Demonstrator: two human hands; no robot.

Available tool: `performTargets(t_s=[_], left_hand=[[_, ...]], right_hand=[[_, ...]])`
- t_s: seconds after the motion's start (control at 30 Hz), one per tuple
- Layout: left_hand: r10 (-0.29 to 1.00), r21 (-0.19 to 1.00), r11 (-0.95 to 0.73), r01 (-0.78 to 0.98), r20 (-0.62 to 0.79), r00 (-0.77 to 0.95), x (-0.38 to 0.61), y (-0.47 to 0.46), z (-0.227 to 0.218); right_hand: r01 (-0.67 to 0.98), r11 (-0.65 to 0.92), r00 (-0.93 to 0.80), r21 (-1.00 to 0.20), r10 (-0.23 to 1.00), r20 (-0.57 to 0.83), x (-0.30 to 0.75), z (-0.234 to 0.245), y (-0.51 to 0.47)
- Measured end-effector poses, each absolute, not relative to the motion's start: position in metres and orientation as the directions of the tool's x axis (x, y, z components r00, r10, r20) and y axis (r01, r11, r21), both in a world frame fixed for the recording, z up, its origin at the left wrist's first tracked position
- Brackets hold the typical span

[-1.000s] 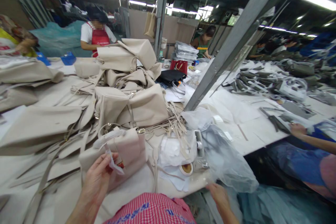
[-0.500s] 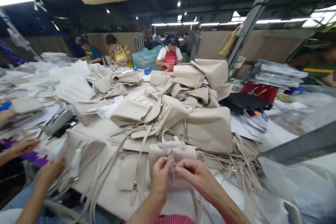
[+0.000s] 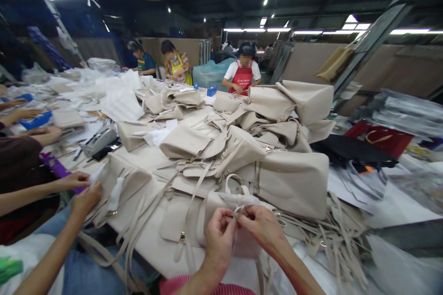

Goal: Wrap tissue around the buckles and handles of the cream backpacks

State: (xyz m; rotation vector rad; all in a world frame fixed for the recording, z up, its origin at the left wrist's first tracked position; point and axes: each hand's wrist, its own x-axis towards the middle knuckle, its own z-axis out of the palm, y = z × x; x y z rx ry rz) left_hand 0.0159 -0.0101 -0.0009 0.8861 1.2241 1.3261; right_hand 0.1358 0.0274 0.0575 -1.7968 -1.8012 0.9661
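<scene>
Beige handbag (image 3: 221, 203) on table, just beyond both hands, left hand (image 3: 218, 234) and right hand (image 3: 265, 229).

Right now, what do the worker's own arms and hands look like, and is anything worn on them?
Both are bare: the left hand and right hand wear no gloves, rings or watch that shows, and the forearms carry no sleeves. At the bottom edge a strip of red-and-white checked garment shows on the body.

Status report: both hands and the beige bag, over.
Left hand and right hand pinching clear wrap at beige bag handle. Loose straps beside it.
</scene>
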Motion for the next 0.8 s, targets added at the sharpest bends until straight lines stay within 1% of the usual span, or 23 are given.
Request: performTargets(t_s=[0.07, 0.17, 0.23, 0.27, 0.33, 0.4, 0.47, 0.53, 0.57, 0.63, 0.7, 0.8], left_hand=[[0.981, 0.995, 0.029, -0.100, -0.047, -0.187, 0.010, -0.014, 0.001], [0.985, 0.996, -0.072, 0.049, 0.078, -0.151, 0.000, -0.018, 0.008], [0.987, 0.993, -0.086, 0.085, 0.096, -0.130, -0.003, -0.017, 0.014], [0.988, 0.994, -0.069, 0.086, 0.080, -0.128, -0.003, -0.016, 0.016], [0.993, 0.999, 0.012, 0.039, -0.007, -0.121, -0.002, -0.013, 0.020], [0.984, 0.986, 0.144, -0.088, -0.152, -0.097, 0.000, -0.011, 0.022], [0.952, 0.927, 0.281, -0.248, -0.302, -0.052, 0.001, -0.010, 0.023], [0.916, 0.852, 0.369, -0.371, -0.401, -0.009, 0.002, -0.010, 0.024], [0.906, 0.825, 0.390, -0.408, -0.424, 0.010, 0.002, -0.010, 0.024], [0.905, 0.804, 0.393, -0.446, -0.425, 0.031, 0.001, -0.010, 0.025], [0.919, 0.813, 0.361, -0.456, -0.392, 0.029, 0.001, -0.009, 0.026], [0.940, 0.844, 0.304, -0.442, -0.341, -0.006, 0.000, -0.006, 0.027]], right_hand=[[0.712, -0.088, -0.084, -0.697, 0.974, -0.209, 0.135, 0.058, 0.028], [0.713, -0.086, -0.109, -0.696, 0.967, -0.232, 0.134, 0.058, 0.029], [0.698, -0.080, -0.117, -0.711, 0.968, -0.223, 0.135, 0.057, 0.028], [0.689, -0.074, -0.122, -0.721, 0.969, -0.216, 0.136, 0.056, 0.028], [0.667, -0.060, -0.140, -0.743, 0.969, -0.204, 0.138, 0.053, 0.026], [0.638, -0.065, -0.165, -0.767, 0.962, -0.219, 0.141, 0.051, 0.024], [0.589, -0.095, -0.189, -0.802, 0.949, -0.251, 0.144, 0.048, 0.022], [0.513, -0.146, -0.206, -0.846, 0.936, -0.286, 0.145, 0.046, 0.021], [0.469, -0.176, -0.210, -0.865, 0.930, -0.303, 0.144, 0.046, 0.021], [0.379, -0.237, -0.199, -0.895, 0.923, -0.328, 0.141, 0.045, 0.021], [0.282, -0.283, -0.162, -0.917, 0.928, -0.336, 0.137, 0.044, 0.020], [0.157, -0.313, -0.082, -0.937, 0.941, -0.329, 0.130, 0.039, 0.020]])
